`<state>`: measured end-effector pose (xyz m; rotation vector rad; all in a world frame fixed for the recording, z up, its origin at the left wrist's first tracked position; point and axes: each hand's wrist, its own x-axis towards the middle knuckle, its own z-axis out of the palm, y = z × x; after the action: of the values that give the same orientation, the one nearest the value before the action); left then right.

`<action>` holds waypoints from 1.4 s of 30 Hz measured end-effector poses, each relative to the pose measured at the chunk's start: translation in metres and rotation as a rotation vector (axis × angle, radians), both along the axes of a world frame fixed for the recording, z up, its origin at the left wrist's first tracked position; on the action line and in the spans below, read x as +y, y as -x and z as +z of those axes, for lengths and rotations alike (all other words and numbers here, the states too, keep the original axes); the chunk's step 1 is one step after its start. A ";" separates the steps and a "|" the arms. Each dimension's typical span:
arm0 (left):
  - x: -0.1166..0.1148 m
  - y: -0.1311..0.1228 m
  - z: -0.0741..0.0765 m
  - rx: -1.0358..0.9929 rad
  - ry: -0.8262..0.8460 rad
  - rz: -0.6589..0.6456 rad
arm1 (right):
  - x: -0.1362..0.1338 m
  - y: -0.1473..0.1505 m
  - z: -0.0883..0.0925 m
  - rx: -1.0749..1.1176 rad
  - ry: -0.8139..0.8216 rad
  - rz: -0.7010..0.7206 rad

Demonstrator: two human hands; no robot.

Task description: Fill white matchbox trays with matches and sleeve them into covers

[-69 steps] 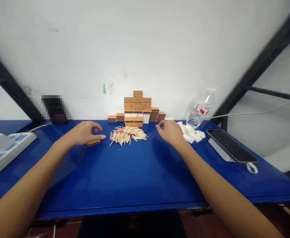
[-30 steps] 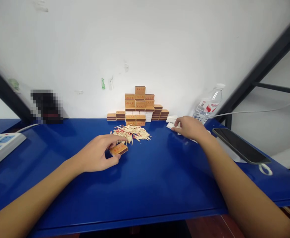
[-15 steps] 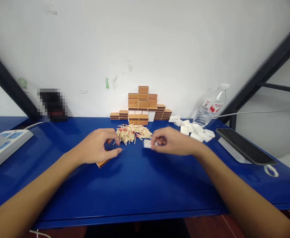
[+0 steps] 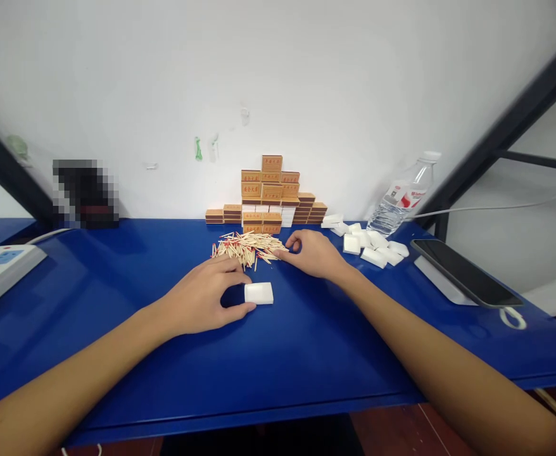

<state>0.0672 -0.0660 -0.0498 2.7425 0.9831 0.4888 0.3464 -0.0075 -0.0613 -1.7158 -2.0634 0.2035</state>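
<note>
My left hand holds a small white matchbox tray on the blue table, thumb and fingers gripping its left end. The tray's open side faces up and it looks empty. Just behind lies a loose pile of red-tipped matches. At the right edge of that pile is my right hand, its thumb over the matches and a gap between thumb and curled forefinger. Nothing shows in that gap. More white trays lie heaped to the right of my right hand.
Orange matchboxes stand stacked against the wall. A leaning water bottle and a phone on a white stand are at the right. A power strip sits at the left, near a pixelated dark object.
The white tray has gone from my right hand to my left. My right hand has moved back to the matches. The orange piece under my left hand no longer shows.
</note>
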 end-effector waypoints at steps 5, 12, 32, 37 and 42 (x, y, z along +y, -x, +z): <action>-0.001 -0.001 0.002 -0.002 0.010 0.002 | 0.002 0.010 0.002 -0.022 0.015 0.044; -0.001 -0.002 0.003 0.004 0.019 0.014 | -0.001 0.012 0.006 -0.087 0.017 0.070; 0.005 0.004 0.001 0.004 -0.003 0.030 | -0.010 -0.015 0.022 0.080 -0.008 0.212; 0.007 0.007 0.001 -0.009 -0.010 0.048 | -0.027 0.003 0.022 0.163 0.016 0.384; 0.008 0.007 0.001 -0.020 0.012 0.030 | -0.046 0.024 0.021 0.209 0.194 0.583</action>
<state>0.0601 -0.0579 -0.0490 2.7112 1.0203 0.5121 0.3223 -0.0539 -0.0408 -1.0811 -2.3835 0.7484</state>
